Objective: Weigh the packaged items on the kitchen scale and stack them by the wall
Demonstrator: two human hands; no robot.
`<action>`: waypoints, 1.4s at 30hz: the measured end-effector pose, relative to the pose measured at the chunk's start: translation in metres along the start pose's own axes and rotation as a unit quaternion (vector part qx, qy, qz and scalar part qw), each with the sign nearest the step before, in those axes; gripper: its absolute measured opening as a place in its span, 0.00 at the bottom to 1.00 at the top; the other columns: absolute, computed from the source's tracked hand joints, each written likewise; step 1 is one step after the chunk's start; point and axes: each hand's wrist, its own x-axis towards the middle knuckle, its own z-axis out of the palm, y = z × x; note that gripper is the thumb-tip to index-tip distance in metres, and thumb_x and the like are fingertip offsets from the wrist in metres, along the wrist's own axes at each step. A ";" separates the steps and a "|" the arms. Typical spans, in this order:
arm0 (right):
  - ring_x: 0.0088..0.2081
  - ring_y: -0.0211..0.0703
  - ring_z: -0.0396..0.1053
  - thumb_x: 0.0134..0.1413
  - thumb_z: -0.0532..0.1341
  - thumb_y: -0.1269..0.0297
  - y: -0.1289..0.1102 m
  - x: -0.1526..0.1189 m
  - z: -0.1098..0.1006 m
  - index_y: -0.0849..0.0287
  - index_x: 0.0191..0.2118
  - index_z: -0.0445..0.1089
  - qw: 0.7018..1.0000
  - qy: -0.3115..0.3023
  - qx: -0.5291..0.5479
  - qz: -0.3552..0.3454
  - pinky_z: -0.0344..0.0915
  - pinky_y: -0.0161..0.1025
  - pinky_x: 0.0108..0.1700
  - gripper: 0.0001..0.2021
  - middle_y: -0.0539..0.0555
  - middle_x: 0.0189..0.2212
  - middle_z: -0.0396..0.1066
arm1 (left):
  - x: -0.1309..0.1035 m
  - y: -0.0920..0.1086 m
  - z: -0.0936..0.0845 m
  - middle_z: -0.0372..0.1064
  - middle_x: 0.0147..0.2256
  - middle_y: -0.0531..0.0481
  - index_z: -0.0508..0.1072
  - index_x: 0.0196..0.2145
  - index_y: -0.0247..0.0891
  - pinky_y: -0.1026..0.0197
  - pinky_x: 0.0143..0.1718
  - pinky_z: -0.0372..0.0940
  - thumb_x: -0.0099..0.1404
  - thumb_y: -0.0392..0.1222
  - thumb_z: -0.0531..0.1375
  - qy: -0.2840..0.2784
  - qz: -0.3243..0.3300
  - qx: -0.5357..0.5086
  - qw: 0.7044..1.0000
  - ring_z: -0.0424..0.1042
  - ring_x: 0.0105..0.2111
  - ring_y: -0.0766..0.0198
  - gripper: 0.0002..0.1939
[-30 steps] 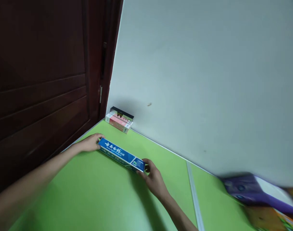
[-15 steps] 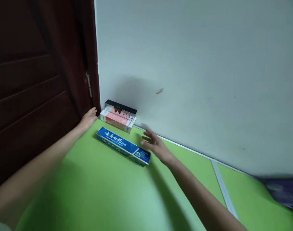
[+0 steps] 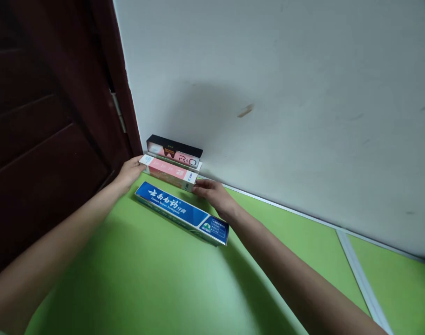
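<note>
A pink and white toothpaste box [image 3: 168,170] lies lengthwise between my two hands. My left hand [image 3: 130,174] grips its left end, and the fingers of my right hand [image 3: 212,193] close on its right end. Just behind it, against the wall, stands a black-topped toothpaste box [image 3: 175,151] marked "R&O". Nearer to me, a blue toothpaste box [image 3: 180,211] with white lettering rests on the green surface, touched by neither hand. My fingertips at both ends are partly hidden by the pink box.
A dark wooden door [image 3: 41,121] with a metal hinge [image 3: 118,111] rises on the left. The pale wall [image 3: 285,116] borders the green surface [image 3: 156,279] at the back. A light strip [image 3: 362,279] crosses the surface on the right.
Both hands have come in to the ends of the pink box and taken hold of it. A gap now shows between it and the black-topped box. The view has shifted and tilted.
</note>
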 end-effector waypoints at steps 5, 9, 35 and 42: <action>0.26 0.39 0.69 0.44 0.63 0.73 -0.001 0.007 0.001 0.63 0.40 0.70 0.996 0.028 -0.083 -0.008 0.64 0.34 0.28 0.14 0.51 0.26 0.73 | -0.003 0.000 -0.002 0.73 0.44 0.46 0.69 0.48 0.35 0.56 0.47 0.64 0.47 0.29 0.57 -0.006 0.023 0.063 0.998 0.71 0.44 0.58 0.27; 0.25 0.40 0.66 0.40 0.65 0.74 -0.006 0.002 -0.002 0.62 0.32 0.70 0.986 0.051 -0.156 -0.036 0.60 0.35 0.28 0.09 0.51 0.23 0.71 | -0.006 -0.001 -0.004 0.73 0.41 0.48 0.70 0.46 0.35 0.56 0.48 0.63 0.44 0.25 0.57 -0.023 0.040 0.112 0.993 0.70 0.44 0.57 0.28; 0.59 0.62 0.52 0.55 0.57 0.59 0.040 -0.129 0.001 0.62 0.60 0.46 0.862 0.053 -0.420 -0.279 0.63 0.58 0.53 0.30 0.70 0.58 0.50 | -0.109 0.013 -0.051 0.48 0.59 0.42 0.49 0.61 0.46 0.45 0.54 0.58 0.53 0.42 0.62 -0.172 0.234 0.485 0.825 0.52 0.59 0.46 0.41; 0.55 0.63 0.60 0.53 0.56 0.50 -0.005 -0.093 -0.017 0.62 0.54 0.60 0.905 0.066 -0.364 -0.209 0.62 0.60 0.51 0.27 0.67 0.55 0.60 | -0.110 0.017 -0.004 0.34 0.66 0.44 0.44 0.63 0.44 0.41 0.62 0.27 0.51 0.46 0.65 -0.274 0.308 0.551 0.725 0.30 0.65 0.51 0.48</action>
